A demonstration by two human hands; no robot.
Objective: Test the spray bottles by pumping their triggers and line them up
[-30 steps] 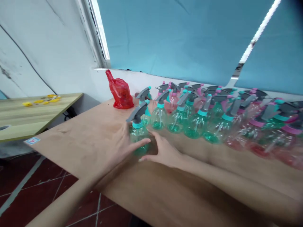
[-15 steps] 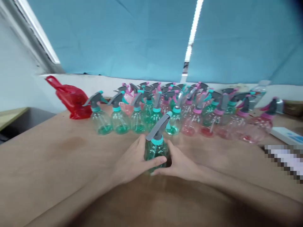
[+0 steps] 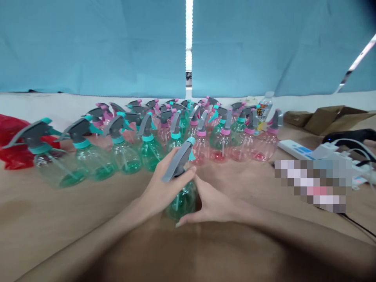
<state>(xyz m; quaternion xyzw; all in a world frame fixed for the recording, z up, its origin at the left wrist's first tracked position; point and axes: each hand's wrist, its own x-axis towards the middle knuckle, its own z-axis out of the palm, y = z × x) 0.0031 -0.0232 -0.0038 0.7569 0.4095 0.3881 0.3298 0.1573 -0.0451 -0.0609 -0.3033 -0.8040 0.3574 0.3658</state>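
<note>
A green see-through spray bottle (image 3: 183, 199) with a grey trigger and teal collar stands on the brown table (image 3: 73, 211) in front of me. My left hand (image 3: 163, 188) wraps round its neck, just under the trigger head. My right hand (image 3: 211, 203) cups the bottle's lower body from the right. Both hands are closed on it. Behind it stand several more spray bottles (image 3: 176, 133), green ones to the left and pink ones to the right.
A red plastic bag (image 3: 8, 156) lies at the far left. At the right are a white power strip (image 3: 296, 149), cables, a black device (image 3: 349, 137) and cardboard boxes (image 3: 323, 117). Blue curtains (image 3: 117, 47) hang behind the table.
The view has swung right along the table. The held bottle came toward me, away from the row, and my left hand rose from its body to its neck.
</note>
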